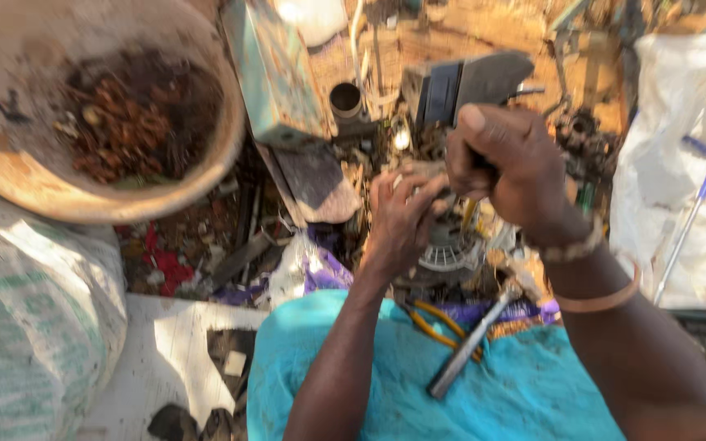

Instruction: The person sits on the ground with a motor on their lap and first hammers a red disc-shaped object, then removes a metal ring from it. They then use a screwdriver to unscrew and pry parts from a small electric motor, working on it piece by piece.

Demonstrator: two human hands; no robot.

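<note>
The right hand (pixel 507 167) is clenched around a dark tool handle (pixel 484 171) above a round grey part (pixel 449 249) on the lap, which the left hand (pixel 402 216) grasps, pliers (pixel 435 322) and a hammer (pixel 471 343) lying just below.

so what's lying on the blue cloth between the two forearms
In the head view, a grey metal rod and yellow-handled pliers lie on the blue cloth, between the left forearm and right forearm.
</note>
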